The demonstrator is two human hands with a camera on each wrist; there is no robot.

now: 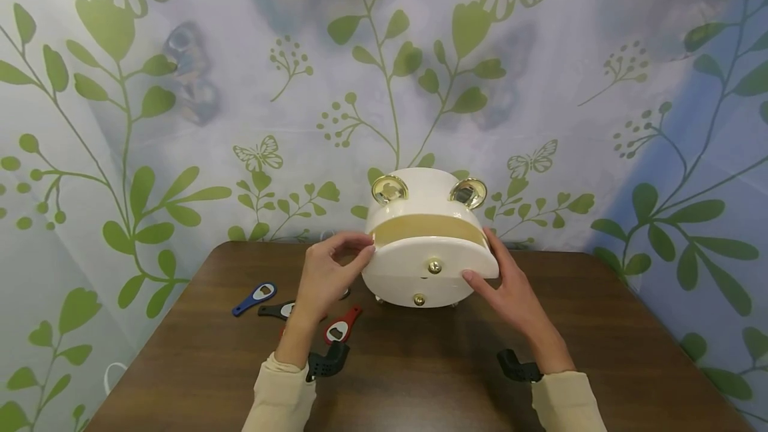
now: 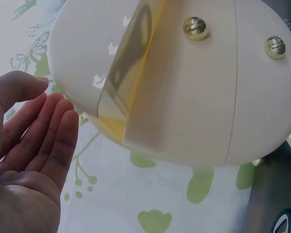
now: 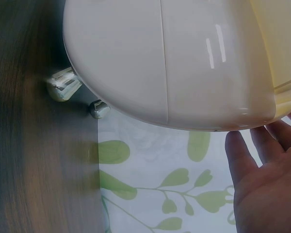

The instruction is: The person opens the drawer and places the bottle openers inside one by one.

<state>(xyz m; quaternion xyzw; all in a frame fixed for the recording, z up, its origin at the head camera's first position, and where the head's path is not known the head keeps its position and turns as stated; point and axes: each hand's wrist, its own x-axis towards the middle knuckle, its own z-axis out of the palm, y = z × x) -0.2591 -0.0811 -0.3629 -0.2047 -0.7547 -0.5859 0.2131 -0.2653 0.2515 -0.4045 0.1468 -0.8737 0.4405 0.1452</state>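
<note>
A glossy white oval drawer box (image 1: 420, 289) with gold ear-like rounds and gold ball knobs stands on the table. Its upper drawer (image 1: 402, 260) is pulled partway out, showing a yellowish inside; the lower drawer is closed. At the box's left side is my left hand (image 1: 327, 272), fingertips right by the drawer's edge. In the left wrist view its fingers are loosely extended and the thumb stands apart from the box. My right hand (image 1: 513, 292) holds the right side, thumb at the drawer's front corner and fingers along the side, their tips partly hidden in the right wrist view.
Several bottle openers lie on the brown wooden table (image 1: 408, 379) to the left: a blue one (image 1: 255, 298), a black one (image 1: 276, 311) and a red one (image 1: 343, 326), others partly behind my left arm. A leaf-patterned curtain (image 1: 270, 99) hangs close behind the box.
</note>
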